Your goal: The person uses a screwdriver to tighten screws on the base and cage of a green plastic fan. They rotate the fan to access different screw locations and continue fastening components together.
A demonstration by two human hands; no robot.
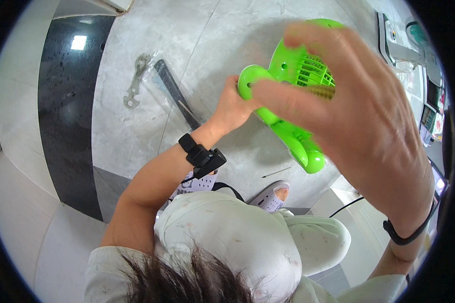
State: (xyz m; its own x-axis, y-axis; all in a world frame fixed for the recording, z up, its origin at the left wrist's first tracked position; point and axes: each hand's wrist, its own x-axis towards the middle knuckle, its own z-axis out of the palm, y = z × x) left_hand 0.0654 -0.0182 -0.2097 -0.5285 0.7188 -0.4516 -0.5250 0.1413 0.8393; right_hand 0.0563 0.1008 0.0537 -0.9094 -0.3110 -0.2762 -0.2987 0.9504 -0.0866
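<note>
Grey marble floor (pixel 136 131) fills the upper half of the frame, with a metal wrench (pixel 135 81) and a clear plastic bag (pixel 174 96) at upper left. Our left hand (pixel 232 106) clasps the bright green fan (pixel 293 101) near the upper centre, while our right hand (pixel 359 116) hovers over it, fingers spread and released.

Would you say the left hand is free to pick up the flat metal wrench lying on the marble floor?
Probably not at once: the left hand is gripping the green fan, so it is occupied. The wrench lies apart to the left with bare floor around it, so nothing else blocks it.
</note>
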